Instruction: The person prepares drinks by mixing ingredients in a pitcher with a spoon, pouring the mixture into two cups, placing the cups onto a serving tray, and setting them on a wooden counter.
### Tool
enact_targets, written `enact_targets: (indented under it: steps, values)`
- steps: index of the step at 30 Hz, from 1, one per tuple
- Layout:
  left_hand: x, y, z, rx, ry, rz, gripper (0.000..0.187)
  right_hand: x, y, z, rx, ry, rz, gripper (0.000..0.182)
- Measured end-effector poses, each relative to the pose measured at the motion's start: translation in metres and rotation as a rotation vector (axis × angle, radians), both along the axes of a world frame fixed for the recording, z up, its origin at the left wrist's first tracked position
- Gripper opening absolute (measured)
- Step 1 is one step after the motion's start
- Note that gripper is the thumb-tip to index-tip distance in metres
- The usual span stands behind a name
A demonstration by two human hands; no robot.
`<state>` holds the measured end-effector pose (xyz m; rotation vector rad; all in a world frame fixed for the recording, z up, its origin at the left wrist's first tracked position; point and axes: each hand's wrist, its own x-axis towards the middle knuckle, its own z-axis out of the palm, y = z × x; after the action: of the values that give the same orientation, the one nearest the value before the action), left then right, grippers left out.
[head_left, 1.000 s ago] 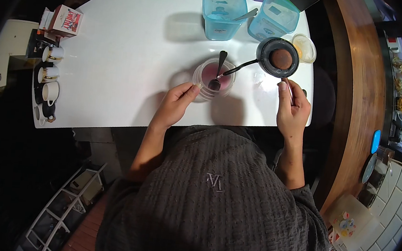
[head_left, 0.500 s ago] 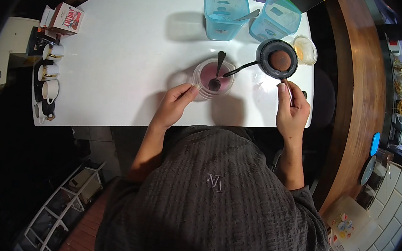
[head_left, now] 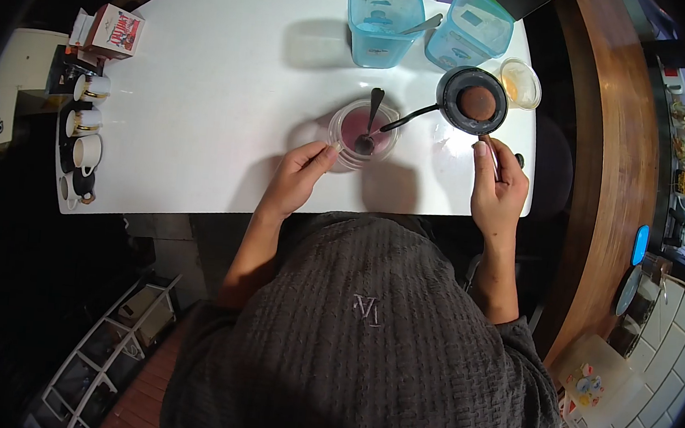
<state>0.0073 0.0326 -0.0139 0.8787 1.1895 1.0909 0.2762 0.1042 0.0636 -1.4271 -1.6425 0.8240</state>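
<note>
A clear cup (head_left: 355, 163) holding pinkish-purple liquid stands on the white table, with a dark-handled spoon (head_left: 375, 104) leaning in it. My left hand (head_left: 300, 178) is closed at the near left side of this cup, thumb and fingers pinching its edge or handle. In my right hand (head_left: 498, 187) is the brown handle of a black gooseneck kettle (head_left: 477, 103) with a round brown lid knob. The kettle is held above the table, its thin curved spout reaching left so that the tip is over the cup. A thin pale streak below the tip may be water.
Two blue translucent containers (head_left: 383, 45) stand behind the cup, a spoon sticking out of the left one. A small clear bowl (head_left: 522, 85) sits beyond the kettle. Several mugs (head_left: 85, 154) and a printed box (head_left: 115, 33) line the left edge. A wooden counter (head_left: 608, 156) runs along the right.
Both hands, the kettle and the cup keep nearly the same places. The view has shifted very slightly.
</note>
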Motion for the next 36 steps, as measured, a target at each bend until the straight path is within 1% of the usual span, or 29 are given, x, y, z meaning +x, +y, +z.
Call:
enact_targets:
  steps: [2,5,11,16,20,27,30,32,36]
  values:
    - [-0.003,0.000,-0.005,0.016,0.083,-0.007,0.024,0.001,0.000,-0.001,0.001,-0.004,-0.002,0.025]
    - [-0.003,-0.001,0.000,0.046,0.134,0.008,0.024,-0.001,0.000,0.000,0.001,0.002,-0.009,0.024]
    - [-0.003,-0.002,0.004,0.059,0.167,0.010,0.024,0.000,-0.001,0.000,-0.010,-0.004,-0.005,0.024]
    - [-0.002,-0.003,-0.003,0.045,0.146,0.013,0.024,-0.001,-0.001,-0.002,0.020,0.027,-0.005,0.024]
    - [-0.002,-0.003,-0.011,0.024,0.104,0.008,0.026,0.001,-0.001,-0.002,0.005,-0.016,-0.012,0.024]
    - [0.000,-0.002,-0.007,0.015,0.089,-0.033,0.026,0.002,-0.002,-0.004,0.011,0.015,-0.011,0.024]
    - [0.003,-0.002,-0.009,0.013,0.057,-0.021,0.025,0.000,-0.001,0.000,0.001,-0.003,-0.008,0.024]
    - [0.004,-0.002,-0.012,0.015,0.023,0.032,0.027,0.001,-0.001,-0.002,0.014,-0.007,-0.007,0.024]
    - [-0.001,-0.002,-0.012,0.046,0.067,0.012,0.026,-0.001,-0.002,0.003,0.002,-0.038,-0.010,0.023]
